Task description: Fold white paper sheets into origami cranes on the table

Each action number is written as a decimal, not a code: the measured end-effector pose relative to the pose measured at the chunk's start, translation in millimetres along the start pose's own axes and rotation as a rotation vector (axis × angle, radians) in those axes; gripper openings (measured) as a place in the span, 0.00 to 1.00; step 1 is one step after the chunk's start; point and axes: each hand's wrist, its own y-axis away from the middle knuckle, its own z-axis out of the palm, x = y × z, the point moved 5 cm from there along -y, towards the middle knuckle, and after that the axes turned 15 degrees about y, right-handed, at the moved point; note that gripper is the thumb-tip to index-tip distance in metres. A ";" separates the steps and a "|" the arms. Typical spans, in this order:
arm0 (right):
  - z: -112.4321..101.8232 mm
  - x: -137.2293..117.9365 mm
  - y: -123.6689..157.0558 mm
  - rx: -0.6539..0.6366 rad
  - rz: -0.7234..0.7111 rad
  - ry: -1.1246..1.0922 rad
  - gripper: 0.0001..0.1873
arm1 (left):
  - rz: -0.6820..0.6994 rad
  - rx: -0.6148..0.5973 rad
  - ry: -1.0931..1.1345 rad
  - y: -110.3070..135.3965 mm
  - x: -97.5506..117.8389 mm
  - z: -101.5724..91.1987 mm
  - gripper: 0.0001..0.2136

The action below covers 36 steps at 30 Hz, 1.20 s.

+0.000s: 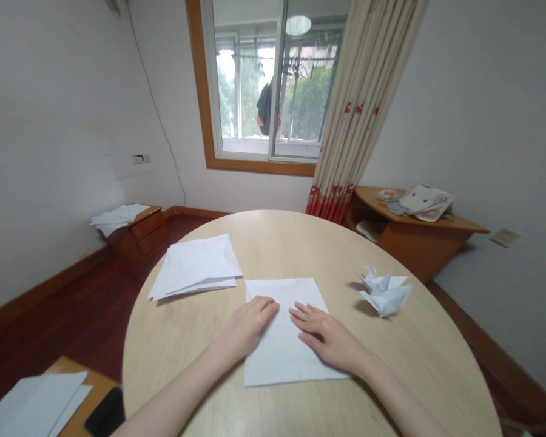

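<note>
A white sheet of paper lies flat on the round wooden table in front of me. My left hand rests on the sheet's left side, its fingers stretched out and lying flat. On the right part of the same sheet my right hand lies with fingers spread. Neither hand grips anything. To the left of the sheet is a stack of white paper. Folded white paper birds stand to the right of my right hand.
A low wooden surface at the lower left holds more paper and a dark object. A small drawer cabinet stands behind left. At the back right, a corner desk carries a cloth bag.
</note>
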 end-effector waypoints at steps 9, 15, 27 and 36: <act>8.3 3.9 1.3 -0.098 -0.001 -0.079 0.25 | -0.100 -0.021 -0.006 -0.1 -0.9 -2.7 0.12; 11.8 8.8 2.2 -0.131 0.046 -0.052 0.26 | -0.151 -0.074 0.072 0.2 0.7 -3.0 0.12; 13.3 10.7 2.3 -0.161 0.105 -0.056 0.28 | -0.068 -0.326 0.164 9.6 -1.9 8.4 0.55; 11.8 9.0 2.4 -0.174 0.126 -0.030 0.28 | -0.102 -0.352 0.263 5.9 -1.2 -0.6 0.46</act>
